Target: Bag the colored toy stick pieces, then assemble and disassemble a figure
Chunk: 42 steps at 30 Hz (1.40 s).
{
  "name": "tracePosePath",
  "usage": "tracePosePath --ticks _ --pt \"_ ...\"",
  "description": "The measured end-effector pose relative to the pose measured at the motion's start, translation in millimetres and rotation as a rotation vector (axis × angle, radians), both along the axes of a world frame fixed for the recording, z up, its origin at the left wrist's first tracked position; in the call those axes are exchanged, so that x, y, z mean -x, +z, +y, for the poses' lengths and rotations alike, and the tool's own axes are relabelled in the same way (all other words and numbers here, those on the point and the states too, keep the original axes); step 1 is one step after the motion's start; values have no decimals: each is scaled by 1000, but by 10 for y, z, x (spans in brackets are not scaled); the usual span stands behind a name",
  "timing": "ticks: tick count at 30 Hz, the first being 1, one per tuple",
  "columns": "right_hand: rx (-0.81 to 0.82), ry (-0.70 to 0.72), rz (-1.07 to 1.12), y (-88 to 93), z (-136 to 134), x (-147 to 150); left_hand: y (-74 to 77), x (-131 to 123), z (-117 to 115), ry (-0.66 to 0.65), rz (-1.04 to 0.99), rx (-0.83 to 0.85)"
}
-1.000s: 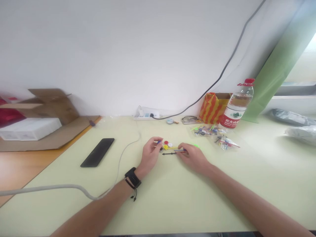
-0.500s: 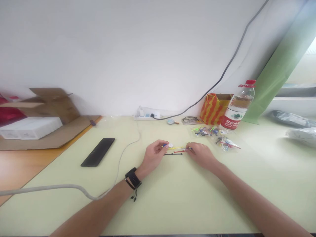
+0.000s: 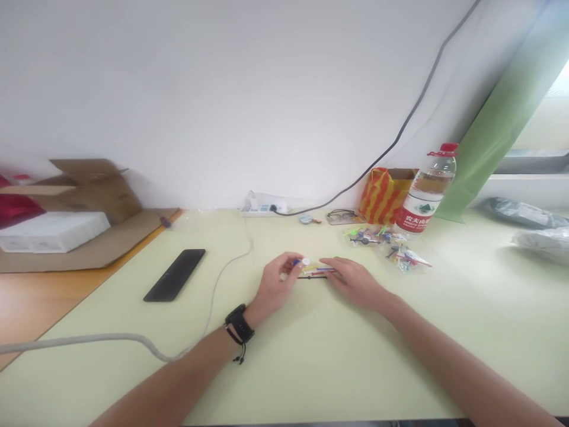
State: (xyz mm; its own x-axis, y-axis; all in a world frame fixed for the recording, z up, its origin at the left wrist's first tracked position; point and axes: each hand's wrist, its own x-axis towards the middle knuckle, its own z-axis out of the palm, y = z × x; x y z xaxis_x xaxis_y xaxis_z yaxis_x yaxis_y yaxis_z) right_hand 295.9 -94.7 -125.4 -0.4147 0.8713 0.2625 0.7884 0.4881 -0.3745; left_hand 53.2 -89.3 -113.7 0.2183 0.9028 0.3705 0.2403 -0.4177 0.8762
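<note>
My left hand [image 3: 274, 286], with a black watch on its wrist, rests on the pale green table [image 3: 311, 356] and pinches a small blue and white round piece [image 3: 303, 261]. My right hand [image 3: 353, 280] lies close beside it, its fingers closed on thin coloured plastic sticks [image 3: 320, 271], red, blue and yellow. A black stick [image 3: 311, 277] lies on the table just below them, between my two hands.
Clear bags of coloured small parts [image 3: 386, 243] lie behind my right hand. A water bottle [image 3: 424, 190] and an orange-striped bag [image 3: 382, 194] stand by the wall, with a power strip [image 3: 262, 207] and glasses [image 3: 340, 214]. A black phone [image 3: 174, 274] and a grey cable [image 3: 133, 338] lie left.
The red and yellow round pieces seen a second ago are no longer visible. My right hand drew out to the right, then came back toward the left hand with the sticks.
</note>
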Motion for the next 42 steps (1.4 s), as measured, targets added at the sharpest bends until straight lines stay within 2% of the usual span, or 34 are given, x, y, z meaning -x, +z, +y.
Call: tracePosePath --ticks 3,6,14,18,22,34,42 --pt "-31 20 -51 -25 17 102 -11 21 51 49 -82 21" --pt "-54 50 -82 -32 31 189 10 28 62 74 -74 36" --pt "-13 46 -48 -6 16 142 137 122 41 171 309 -80" --pt "17 19 -12 23 1 94 109 185 41 105 561 -194" --pt "17 -32 25 57 -9 49 61 209 43 49 649 -199" --pt "91 -23 62 101 -21 28 136 222 46 -23 686 -174" --pt "83 -36 66 98 4 -29 173 298 72 -99 671 -196"
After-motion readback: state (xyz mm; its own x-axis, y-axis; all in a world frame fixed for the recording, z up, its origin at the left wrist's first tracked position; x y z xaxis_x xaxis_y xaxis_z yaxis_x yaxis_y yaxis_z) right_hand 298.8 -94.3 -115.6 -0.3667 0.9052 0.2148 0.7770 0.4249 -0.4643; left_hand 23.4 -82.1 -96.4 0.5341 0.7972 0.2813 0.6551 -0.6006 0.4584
